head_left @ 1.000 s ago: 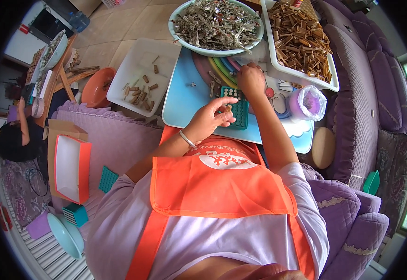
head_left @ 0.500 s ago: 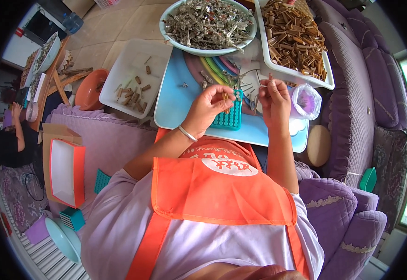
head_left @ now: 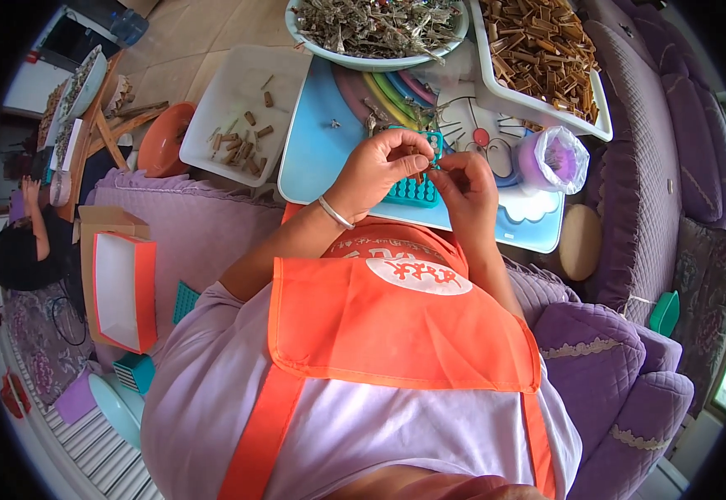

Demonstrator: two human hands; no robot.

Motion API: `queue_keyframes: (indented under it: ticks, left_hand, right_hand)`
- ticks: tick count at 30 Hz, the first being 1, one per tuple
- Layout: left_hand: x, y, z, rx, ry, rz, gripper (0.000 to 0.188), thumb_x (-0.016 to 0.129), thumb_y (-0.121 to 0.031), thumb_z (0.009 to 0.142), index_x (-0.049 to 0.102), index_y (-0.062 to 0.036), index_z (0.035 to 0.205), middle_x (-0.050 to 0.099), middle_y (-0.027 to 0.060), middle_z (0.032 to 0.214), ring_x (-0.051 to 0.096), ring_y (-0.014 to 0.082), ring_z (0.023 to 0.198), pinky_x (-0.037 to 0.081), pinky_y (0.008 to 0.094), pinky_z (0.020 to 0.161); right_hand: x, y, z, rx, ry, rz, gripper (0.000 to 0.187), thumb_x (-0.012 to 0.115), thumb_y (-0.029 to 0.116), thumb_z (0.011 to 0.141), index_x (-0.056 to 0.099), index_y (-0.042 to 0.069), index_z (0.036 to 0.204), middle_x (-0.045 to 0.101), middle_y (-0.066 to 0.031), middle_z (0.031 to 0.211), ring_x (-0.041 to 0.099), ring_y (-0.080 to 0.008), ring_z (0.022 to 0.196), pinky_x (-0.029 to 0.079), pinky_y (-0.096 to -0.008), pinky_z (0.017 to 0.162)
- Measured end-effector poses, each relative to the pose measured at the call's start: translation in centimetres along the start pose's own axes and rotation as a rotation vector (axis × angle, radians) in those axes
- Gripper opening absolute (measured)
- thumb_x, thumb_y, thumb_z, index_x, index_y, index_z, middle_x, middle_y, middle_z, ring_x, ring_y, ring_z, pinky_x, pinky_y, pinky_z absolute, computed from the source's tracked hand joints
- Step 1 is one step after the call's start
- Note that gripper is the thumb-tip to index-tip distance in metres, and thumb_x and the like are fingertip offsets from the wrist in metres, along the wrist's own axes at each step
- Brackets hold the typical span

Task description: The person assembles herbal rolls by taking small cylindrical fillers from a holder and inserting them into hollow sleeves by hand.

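My left hand [head_left: 384, 172], with a pale bangle on its wrist, is closed in a pinch on a small brown piece [head_left: 420, 177], mostly hidden by the fingers. Against it, my right hand [head_left: 471, 187] is pinched too, its fingertips touching the left ones; what it holds is too small to make out. Both hands are above a teal tray with rows of round holes [head_left: 413, 193]. That tray lies on a light blue tabletop with a rainbow print [head_left: 317, 142].
Beyond the hands stands a bowl of silvery-grey shreds [head_left: 371, 61]. A white tub of brown pieces [head_left: 504, 104] is at the far right, near a lined purple bin [head_left: 550, 162]. Left lies a white tub [head_left: 213, 100] with few brown pieces. Another person [head_left: 25, 250] sits far left.
My right hand has moved left and down to meet my left hand, and the fingertips now touch. The view has shifted slightly, so the table items appear higher.
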State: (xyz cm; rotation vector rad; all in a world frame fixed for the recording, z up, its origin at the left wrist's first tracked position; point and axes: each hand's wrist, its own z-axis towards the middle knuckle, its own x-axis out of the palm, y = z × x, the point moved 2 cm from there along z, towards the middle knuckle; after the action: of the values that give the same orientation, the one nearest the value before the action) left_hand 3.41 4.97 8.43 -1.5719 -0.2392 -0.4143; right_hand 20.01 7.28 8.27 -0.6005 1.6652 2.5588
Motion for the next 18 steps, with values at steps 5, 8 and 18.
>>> queue_keyframes:
  ticks: [5,8,18]
  left_hand:
    - [0.4,-0.2,-0.3,-0.014,-0.018,-0.023,0.023,0.064,-0.011,0.09,0.062,-0.0019,0.111,0.064,0.0033,0.097,0.059,0.0099,0.086,0.05,0.024,0.077]
    - [0.3,-0.1,-0.4,0.013,-0.032,0.016,0.032,0.066,-0.011,0.089,0.061,-0.003,0.119,0.065,0.0034,0.099,0.06,0.0095,0.086,0.05,0.0236,0.077]
    - [0.0,-0.7,-0.7,0.229,-0.027,0.379,0.039,0.068,-0.015,0.086,0.061,-0.0067,0.123,0.067,0.0061,0.102,0.06,0.012,0.093,0.049,0.0253,0.084]
  right_hand:
    - [0.1,1.4,0.2,-0.272,-0.084,-0.237,0.014,0.071,0.004,0.081,0.059,0.002,0.088,0.057,-0.005,0.075,0.052,-0.0149,0.062,0.041,-0.0284,0.054]
    - [0.1,0.4,-0.2,-0.083,-0.15,-0.094,0.012,0.068,0.006,0.085,0.058,0.001,0.089,0.055,-0.0031,0.074,0.05,-0.0127,0.061,0.041,-0.0273,0.053]
    - [2.1,1.8,-1.2,0.531,0.018,0.752,0.01,0.057,0.015,0.096,0.055,0.005,0.094,0.048,0.0045,0.07,0.036,-0.0029,0.053,0.024,-0.0185,0.045]
